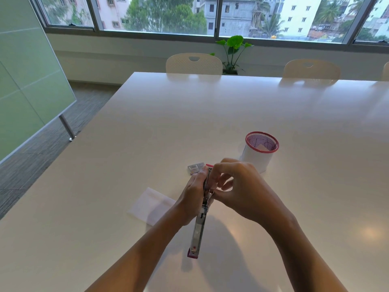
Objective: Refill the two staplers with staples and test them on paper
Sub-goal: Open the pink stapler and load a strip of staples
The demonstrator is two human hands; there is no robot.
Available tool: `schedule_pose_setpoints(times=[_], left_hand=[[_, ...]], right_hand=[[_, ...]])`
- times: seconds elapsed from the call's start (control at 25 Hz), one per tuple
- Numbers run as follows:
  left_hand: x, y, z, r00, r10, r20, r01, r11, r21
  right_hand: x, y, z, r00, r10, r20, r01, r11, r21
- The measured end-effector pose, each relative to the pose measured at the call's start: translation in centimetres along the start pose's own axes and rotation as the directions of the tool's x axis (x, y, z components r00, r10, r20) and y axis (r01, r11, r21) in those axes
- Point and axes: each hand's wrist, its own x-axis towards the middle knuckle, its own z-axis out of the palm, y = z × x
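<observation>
One stapler (200,224), swung open, is hanging above the table (231,106) at lower centre; left hand (194,196) is gripping it, right hand (235,186) pinching at its top. Staple box (195,167) just behind, paper (150,204) left, mesh cup (260,151) right.

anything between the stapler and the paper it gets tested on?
Nothing visible. The opened stapler is held above the table by the left hand and right hand; the paper lies flat just left of it, uncovered.
</observation>
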Motion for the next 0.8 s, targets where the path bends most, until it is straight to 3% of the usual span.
schedule_pose_setpoints(times=[0.2, 0.4, 0.52, 0.68, 0.8], left_hand=[[0.4, -0.6, -0.6, 0.998, -0.026, 0.056, 0.029, 0.998, -0.054], [0.7, -1.0, -0.6, 0.997, -0.003, 0.071, 0.01, 0.994, -0.105], [0.8, -1.0, -0.6, 1.0, -0.006, 0.014, 0.007, 0.999, -0.045], [0.7, -0.9, -0.6, 0.998, -0.051, -0.037, 0.05, 0.998, -0.034], [0.7, -0.8, -0.6, 0.997, -0.048, -0.055, 0.048, 0.999, 0.001]], right_hand=[[0.3, 0.7, 0.2, 0.994, -0.1, 0.033, 0.099, 0.994, 0.047], [0.3, 1.1, 0.5, 0.997, -0.066, 0.032, 0.061, 0.987, 0.148], [0.5, 1.4, 0.3, 1.0, 0.002, 0.03, -0.009, 0.967, 0.254], [1.2, 3.2, -1.0, 0.967, 0.224, -0.121, -0.18, 0.937, 0.298], [2.4, 5.9, -3.0, 0.872, 0.328, -0.363, -0.269, 0.941, 0.204]])
